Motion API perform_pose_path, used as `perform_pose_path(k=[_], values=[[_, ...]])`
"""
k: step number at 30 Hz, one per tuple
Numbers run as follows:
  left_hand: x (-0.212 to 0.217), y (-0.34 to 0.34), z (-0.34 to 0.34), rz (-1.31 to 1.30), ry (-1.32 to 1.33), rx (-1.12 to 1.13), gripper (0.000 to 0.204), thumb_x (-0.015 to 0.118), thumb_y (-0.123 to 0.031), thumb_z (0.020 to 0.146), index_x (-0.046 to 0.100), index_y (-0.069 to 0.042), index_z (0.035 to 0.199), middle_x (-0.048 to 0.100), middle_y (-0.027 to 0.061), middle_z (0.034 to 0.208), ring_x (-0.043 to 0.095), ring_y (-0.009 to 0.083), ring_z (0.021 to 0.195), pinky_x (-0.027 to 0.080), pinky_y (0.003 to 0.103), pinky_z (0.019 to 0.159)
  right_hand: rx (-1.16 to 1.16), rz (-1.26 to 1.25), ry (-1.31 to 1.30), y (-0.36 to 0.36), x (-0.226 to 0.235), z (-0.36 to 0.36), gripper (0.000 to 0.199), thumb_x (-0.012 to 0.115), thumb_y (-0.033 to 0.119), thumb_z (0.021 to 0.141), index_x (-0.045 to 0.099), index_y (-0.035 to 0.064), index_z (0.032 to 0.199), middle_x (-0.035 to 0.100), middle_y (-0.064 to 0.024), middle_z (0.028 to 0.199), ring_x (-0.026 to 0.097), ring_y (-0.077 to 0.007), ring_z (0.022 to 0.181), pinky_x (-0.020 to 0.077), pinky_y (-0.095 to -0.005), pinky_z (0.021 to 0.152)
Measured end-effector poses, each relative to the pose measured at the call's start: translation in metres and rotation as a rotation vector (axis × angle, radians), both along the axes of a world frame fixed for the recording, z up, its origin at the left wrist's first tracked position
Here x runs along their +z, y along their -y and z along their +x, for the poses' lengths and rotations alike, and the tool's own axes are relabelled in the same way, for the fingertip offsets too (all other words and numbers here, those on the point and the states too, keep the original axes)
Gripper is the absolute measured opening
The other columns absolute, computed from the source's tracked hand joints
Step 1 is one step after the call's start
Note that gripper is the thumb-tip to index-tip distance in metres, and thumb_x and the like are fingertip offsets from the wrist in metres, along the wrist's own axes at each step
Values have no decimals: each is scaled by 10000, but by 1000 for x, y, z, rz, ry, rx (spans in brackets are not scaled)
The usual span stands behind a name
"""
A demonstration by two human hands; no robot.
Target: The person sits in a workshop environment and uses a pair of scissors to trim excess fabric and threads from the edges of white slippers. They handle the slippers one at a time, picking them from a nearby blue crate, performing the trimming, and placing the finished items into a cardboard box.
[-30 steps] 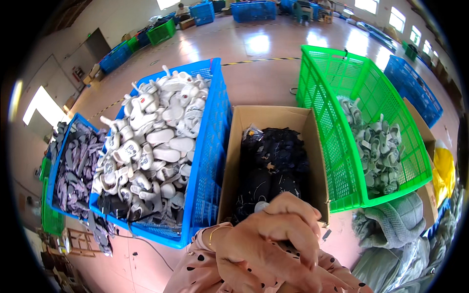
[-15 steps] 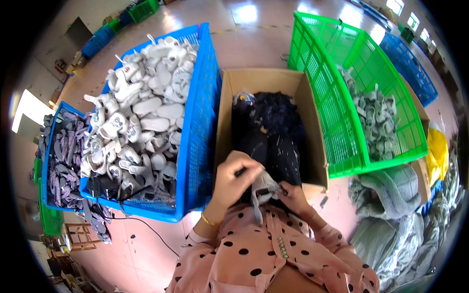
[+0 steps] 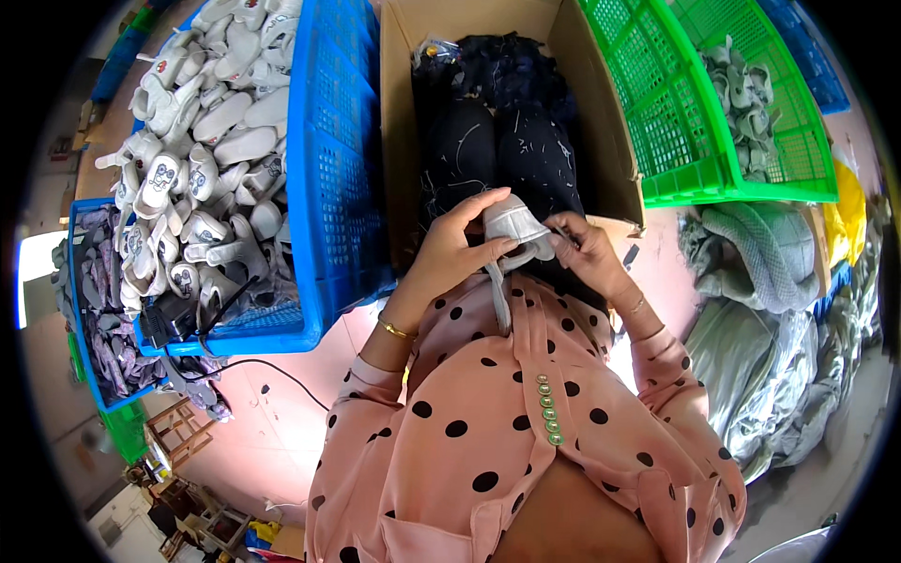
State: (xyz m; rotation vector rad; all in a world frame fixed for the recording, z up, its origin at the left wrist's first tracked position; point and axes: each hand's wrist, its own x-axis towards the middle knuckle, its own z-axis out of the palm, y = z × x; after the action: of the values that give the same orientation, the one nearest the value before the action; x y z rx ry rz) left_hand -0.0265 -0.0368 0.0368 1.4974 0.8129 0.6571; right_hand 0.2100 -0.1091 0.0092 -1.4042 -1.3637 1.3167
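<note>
Pinkish workshop floor [image 3: 282, 413] runs under everything, and a cardboard box [image 3: 399, 141] sits in the middle of it, right in front of the person. Dark fabric pieces [image 3: 497, 141] fill that box. Left of the box, touching its wall, stands a blue crate [image 3: 333, 188] heaped with pale grey shoe uppers [image 3: 202, 159]; farther left of the box a second blue crate [image 3: 80, 310] holds purplish-grey pieces [image 3: 99, 310]. Right of the box a green crate [image 3: 685, 113] holds a few grey-green pieces [image 3: 741, 84], and below it, right of the box's near corner, lie grey bundled sacks [image 3: 770, 319]. Just over the near edge of the box both hands meet on one grey upper [image 3: 514, 225]. The left hand [image 3: 455, 249] is curled around its left side, fingers over the top and thumb underneath, with a gold bangle [image 3: 396, 328] on the wrist. The right hand [image 3: 587, 249] pinches the upper's right edge between fingertips. A grey strap from the upper hangs down against the person's pink polka-dot blouse [image 3: 507, 413].
</note>
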Motion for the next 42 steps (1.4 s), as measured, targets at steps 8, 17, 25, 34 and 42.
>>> perform_pose_path(k=[8, 17, 25, 34, 42], values=[[-5, -9, 5, 75, -56, -8, 467, 737, -109, 863, 602, -30, 1303, 636, 117, 1267, 640, 148, 1033, 528, 276, 866, -4, 131, 47, -20, 4, -8, 309, 694, 161, 921, 592, -29, 1142, 654, -59, 883, 521, -73, 727, 471, -236, 676], [-19, -30, 14, 224, -80, 29, 170, 699, -10, 867, 734, -5, 1033, 713, 147, 1090, 695, 160, 920, 565, 264, 793, 63, 213, 228, -30, -2, -2, 322, 661, 273, 934, 592, -7, 1077, 678, -168, 861, 681, -306, 745, 525, -346, 668], [-14, -41, 24, 396, -130, 143, 45, 674, -20, 892, 682, 9, 925, 726, 91, 980, 687, 129, 801, 545, 245, 709, 100, 295, 607, -46, 11, 10, 407, 578, 441, 948, 574, 40, 873, 619, -151, 651, 630, -357, 613, 489, -415, 544], [-19, -42, 34, 695, -200, 157, 32, 669, -35, 897, 648, -29, 920, 715, 105, 958, 678, 168, 689, 523, 244, 604, 219, 269, 709, -58, 23, 4, 376, 612, 402, 931, 594, 53, 793, 557, -157, 580, 585, -348, 548, 450, -407, 512], [-18, -39, 41, 814, -208, 196, 33, 659, -30, 898, 629, -30, 913, 709, 110, 962, 677, 228, 701, 534, 278, 615, 190, 406, 801, -59, 25, 3, 432, 600, 466, 913, 581, 84, 712, 556, -119, 542, 590, -322, 507, 455, -391, 467]])
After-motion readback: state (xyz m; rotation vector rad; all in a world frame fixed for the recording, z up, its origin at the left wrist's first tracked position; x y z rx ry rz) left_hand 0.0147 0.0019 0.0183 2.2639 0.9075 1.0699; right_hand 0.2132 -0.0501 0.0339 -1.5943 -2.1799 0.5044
